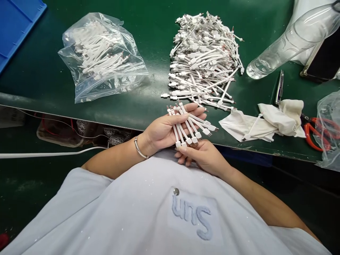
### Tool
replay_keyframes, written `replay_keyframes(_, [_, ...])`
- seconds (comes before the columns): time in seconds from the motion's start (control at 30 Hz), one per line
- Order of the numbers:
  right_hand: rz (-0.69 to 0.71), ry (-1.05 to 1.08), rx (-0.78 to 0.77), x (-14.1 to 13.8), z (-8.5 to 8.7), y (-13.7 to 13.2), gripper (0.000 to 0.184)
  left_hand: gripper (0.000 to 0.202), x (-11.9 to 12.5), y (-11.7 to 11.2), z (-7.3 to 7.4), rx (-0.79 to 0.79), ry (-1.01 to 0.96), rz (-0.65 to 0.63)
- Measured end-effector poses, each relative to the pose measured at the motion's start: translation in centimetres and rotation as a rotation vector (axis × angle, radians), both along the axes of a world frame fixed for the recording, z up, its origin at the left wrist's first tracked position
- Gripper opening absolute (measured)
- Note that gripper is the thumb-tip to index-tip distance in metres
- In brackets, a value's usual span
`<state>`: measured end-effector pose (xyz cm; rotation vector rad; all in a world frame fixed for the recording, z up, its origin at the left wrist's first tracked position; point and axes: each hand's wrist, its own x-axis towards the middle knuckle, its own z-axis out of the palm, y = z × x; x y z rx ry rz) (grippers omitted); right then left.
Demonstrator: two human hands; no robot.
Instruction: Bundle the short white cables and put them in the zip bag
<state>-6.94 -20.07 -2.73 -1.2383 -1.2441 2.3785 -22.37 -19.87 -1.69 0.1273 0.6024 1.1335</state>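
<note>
My left hand lies palm up at the table's front edge, holding a fan of several short white cables across its fingers. A silver bangle circles that wrist. My right hand sits just below, fingers curled, its fingertips touching the connector ends of the same cables. Beyond the hands a large loose pile of white cables rests on the green table.
A clear plastic bag of cables lies at the left, a blue tray in the far left corner. At the right are a clear bottle, a phone, white cloth, a pen, red-handled pliers and another bag.
</note>
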Motion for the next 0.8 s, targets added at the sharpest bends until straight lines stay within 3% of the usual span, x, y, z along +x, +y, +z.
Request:
replay_keyframes(0.2, [-0.024,-0.044,0.077,0.0,0.4,-0.3,0.038,0.038,-0.2,0.0,0.1,-0.060,0.026,0.003])
replay_keyframes(0.43, [0.083,-0.012,0.110,1.4,0.5,0.2,0.044,0.030,-0.6,-0.4,0.7,-0.072,0.038,-0.009])
replay_keyframes(0.57, [-0.134,0.019,0.164,2.9,0.3,0.5,0.062,0.035,-1.0,-0.7,1.0,-0.088,0.048,-0.032])
replay_keyframes(0.8, [-0.233,-0.095,0.378,3.1,1.0,0.0,0.039,0.031,-0.9,-0.7,0.8,-0.111,0.047,-0.058])
